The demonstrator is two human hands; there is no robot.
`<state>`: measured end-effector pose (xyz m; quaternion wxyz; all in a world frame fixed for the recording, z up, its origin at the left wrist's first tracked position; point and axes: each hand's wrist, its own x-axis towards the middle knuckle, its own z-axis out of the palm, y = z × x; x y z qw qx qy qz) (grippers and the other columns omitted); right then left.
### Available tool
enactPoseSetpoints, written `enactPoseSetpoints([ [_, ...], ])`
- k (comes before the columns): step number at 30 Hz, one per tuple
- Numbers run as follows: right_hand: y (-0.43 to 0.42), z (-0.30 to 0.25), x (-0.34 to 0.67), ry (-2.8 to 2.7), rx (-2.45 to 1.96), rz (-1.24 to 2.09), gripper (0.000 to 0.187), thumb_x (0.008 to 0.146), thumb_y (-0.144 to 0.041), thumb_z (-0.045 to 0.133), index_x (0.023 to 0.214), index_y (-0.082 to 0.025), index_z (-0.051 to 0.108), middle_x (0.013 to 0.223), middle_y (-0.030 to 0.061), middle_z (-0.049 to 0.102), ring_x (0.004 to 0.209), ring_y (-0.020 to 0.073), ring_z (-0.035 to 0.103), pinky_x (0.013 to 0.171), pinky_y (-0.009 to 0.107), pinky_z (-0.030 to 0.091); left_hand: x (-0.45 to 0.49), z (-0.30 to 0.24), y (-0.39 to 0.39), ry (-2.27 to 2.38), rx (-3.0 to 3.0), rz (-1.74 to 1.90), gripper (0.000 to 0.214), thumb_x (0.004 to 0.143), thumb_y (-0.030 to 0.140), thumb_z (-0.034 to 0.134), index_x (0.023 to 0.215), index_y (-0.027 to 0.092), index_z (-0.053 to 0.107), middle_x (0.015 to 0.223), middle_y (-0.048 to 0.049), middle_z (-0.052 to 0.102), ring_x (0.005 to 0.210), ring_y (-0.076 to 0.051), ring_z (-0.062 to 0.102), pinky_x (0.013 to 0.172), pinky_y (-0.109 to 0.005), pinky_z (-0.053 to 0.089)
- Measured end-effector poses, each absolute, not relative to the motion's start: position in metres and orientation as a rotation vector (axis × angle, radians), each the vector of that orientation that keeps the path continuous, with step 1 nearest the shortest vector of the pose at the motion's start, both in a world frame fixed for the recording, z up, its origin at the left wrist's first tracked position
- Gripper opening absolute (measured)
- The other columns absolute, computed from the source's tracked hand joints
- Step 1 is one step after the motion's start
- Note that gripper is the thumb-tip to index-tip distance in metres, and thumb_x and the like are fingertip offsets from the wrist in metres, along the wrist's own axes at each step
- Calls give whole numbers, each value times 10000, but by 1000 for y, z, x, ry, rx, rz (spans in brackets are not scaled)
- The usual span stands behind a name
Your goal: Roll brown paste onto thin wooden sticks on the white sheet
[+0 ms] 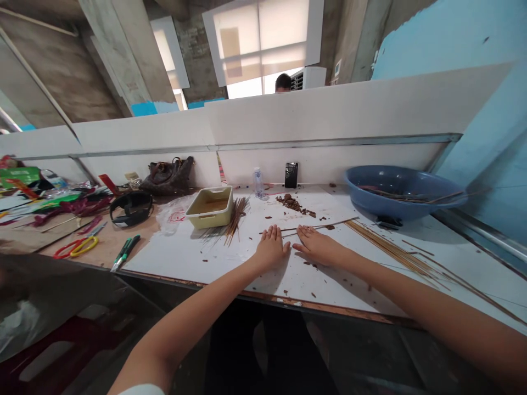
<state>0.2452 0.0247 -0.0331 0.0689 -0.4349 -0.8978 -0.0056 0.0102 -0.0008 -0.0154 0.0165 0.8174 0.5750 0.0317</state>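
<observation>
Both of my hands lie flat, side by side, on the white tabletop [230,263]. Under the fingertips of my left hand [269,247] and my right hand [317,245] runs a thin dark stick [343,222], its right end reaching past my right hand. The fingers are stretched out and grip nothing. Just beyond them sits a pile of brown clay-like lumps [290,203], with crumbs scattered around. Thin tan sticks [385,249] lie fanned out to the right. A bunch of darker brown sticks [236,216] rests to the left, beside a yellowish plastic tub [211,220].
A large blue basin [405,206] with sticks in it stands at right. A plastic bottle [258,182] and a phone [291,175] stand by the partition. Leftward are a brown handbag [168,175], a black headset [130,209], scissors [78,247] and green-handled cutters [127,251].
</observation>
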Motion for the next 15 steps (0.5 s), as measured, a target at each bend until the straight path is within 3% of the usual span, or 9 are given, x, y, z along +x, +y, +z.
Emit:
enactPoseSetpoints([
  [4, 42, -29, 242, -2709, -1321, -33, 833, 1155, -649, 341, 1738, -59, 415, 1743, 289, 451, 1656, 402, 419, 1367, 592, 336, 16, -6, 6, 1795, 2470, 51, 821, 1153, 527, 228, 1752, -31, 281, 1837, -268, 219, 1746, -365, 186, 1421, -540, 174],
  [7, 59, -19, 233, -2708, -1405, 44, 816, 1158, -642, 308, 1745, -84, 410, 1755, 270, 441, 1675, 401, 382, 1365, 606, 328, 18, 9, 22, 1805, 2428, 22, 746, 1156, 453, 221, 1763, 28, 300, 1844, -232, 222, 1746, -347, 203, 1416, -570, 169],
  [15, 45, -38, 250, -2705, -1314, -35, 821, 1156, -639, 358, 1722, -49, 438, 1764, 283, 417, 1662, 394, 410, 1366, 567, 351, 1, 4, 1, 1716, 2517, 41, 716, 1166, 434, 236, 1756, 36, 324, 1833, -211, 288, 1739, -307, 243, 1424, -546, 151],
])
